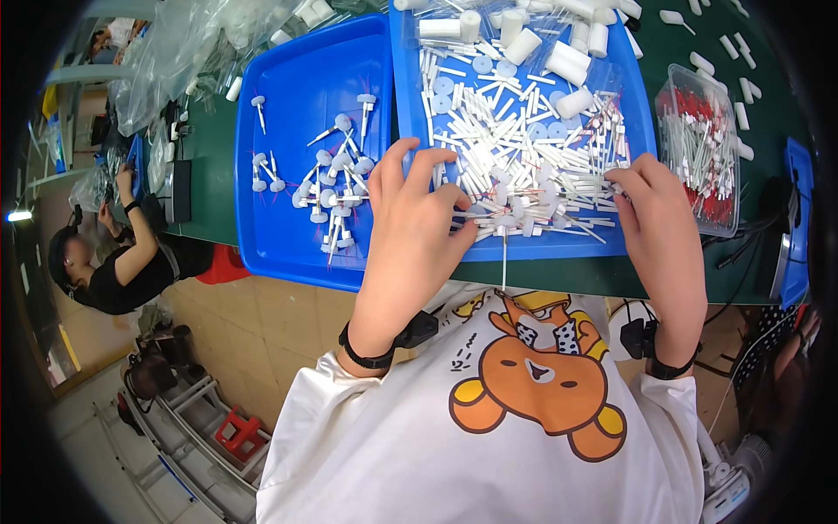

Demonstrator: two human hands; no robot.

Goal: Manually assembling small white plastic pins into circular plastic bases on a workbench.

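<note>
My left hand (412, 223) is over the near left corner of the right-hand blue tray (644, 105), its thumb and forefinger closed round a thin white stick, mostly hidden by the fingers. Close to those fingertips lie several white sticks with pale grey round discs (504, 222), one pointing down over the tray's near rim. My right hand (656, 210) bends over the tray's right edge. Its thumb and forefinger are apart, with the fingertips by the loose white sticks (497, 144) and thin red wires (607, 122). Nothing shows in its grip.
Another blue tray (301, 74) at left holds several sticks with discs. White foam-like cylinders (567, 63) lie at the back. A clear box (731, 214) of red-and-white wired pieces stands at right on the green table (214, 140). A person (131, 262) works at far left.
</note>
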